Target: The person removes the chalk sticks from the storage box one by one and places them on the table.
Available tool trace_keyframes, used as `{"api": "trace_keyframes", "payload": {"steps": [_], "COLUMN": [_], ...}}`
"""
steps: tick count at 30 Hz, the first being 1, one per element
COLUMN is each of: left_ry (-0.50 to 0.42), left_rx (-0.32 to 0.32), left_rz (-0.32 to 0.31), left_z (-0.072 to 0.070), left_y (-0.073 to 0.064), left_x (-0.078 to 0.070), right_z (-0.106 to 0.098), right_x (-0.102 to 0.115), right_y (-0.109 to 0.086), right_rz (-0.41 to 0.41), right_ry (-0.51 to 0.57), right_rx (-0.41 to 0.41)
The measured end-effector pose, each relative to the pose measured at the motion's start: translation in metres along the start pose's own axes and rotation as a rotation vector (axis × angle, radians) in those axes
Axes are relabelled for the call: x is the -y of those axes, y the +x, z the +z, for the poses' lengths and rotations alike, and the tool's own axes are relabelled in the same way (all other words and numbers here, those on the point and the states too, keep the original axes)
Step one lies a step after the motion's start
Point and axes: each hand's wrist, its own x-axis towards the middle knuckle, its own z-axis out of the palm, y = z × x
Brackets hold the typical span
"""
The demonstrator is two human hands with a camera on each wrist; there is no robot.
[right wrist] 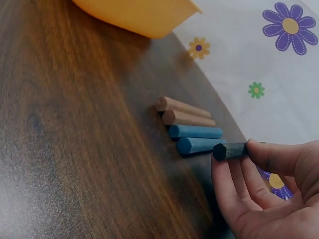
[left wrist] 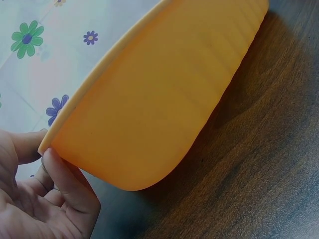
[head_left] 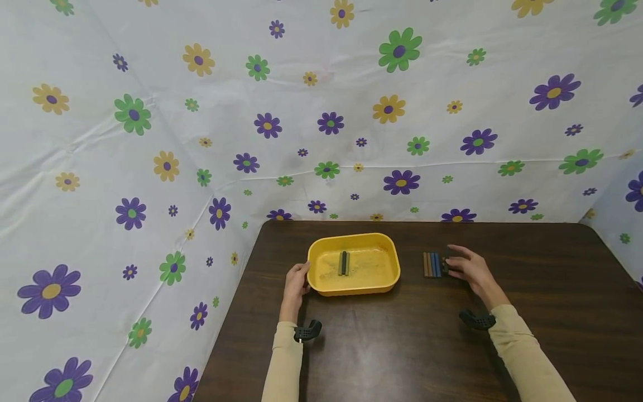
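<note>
My left hand (head_left: 295,283) pinches the left rim of a yellow plastic tray (head_left: 354,291), thumb and fingers on either side of the edge in the left wrist view. Inside the tray, a dark chalk stick (head_left: 344,263) lies between olive ones. My right hand (head_left: 473,271) holds a dark green chalk stick (right wrist: 232,151) between thumb and fingertips. Left of that hand is a row of chalk sticks on the table: two brown (right wrist: 187,113) and two blue (right wrist: 195,132). The held stick is close to the nearer blue one; I cannot tell whether they touch.
The dark wood table (head_left: 361,346) runs back to a white flower-printed cloth (head_left: 351,100). Each wrist wears a black band, the left band (head_left: 307,331) near the table's front and the right band (head_left: 477,320) above the wood.
</note>
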Motion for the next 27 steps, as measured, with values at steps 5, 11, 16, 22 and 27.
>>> {"api": "trace_keyframes", "payload": {"steps": [5,11,16,22,27], "left_ry": [-0.004,-0.003,-0.007,-0.016,-0.02], "left_rx": [0.007,-0.002,-0.004,0.005,0.01], "left_rz": [0.022,0.01,0.004,0.007,0.013], "left_z": [0.005,0.006,0.007,0.006,0.005], "left_y": [-0.02,-0.024,-0.024,-0.022,-0.022], "left_x": [-0.019,-0.023,-0.024,-0.023,-0.022], "right_z": [0.002,0.008,0.014,0.018,0.02], "right_x": [-0.004,-0.004,-0.005,-0.006,-0.006], "right_y": [0.0,-0.001,0.0,0.0,0.002], "right_rz": [-0.035,-0.093,-0.179,-0.251,-0.258], "right_ry": [-0.083,-0.261,-0.386,-0.498,-0.549], "right_rx": [-0.011,-0.047,-0.098,-0.162,-0.196]}}
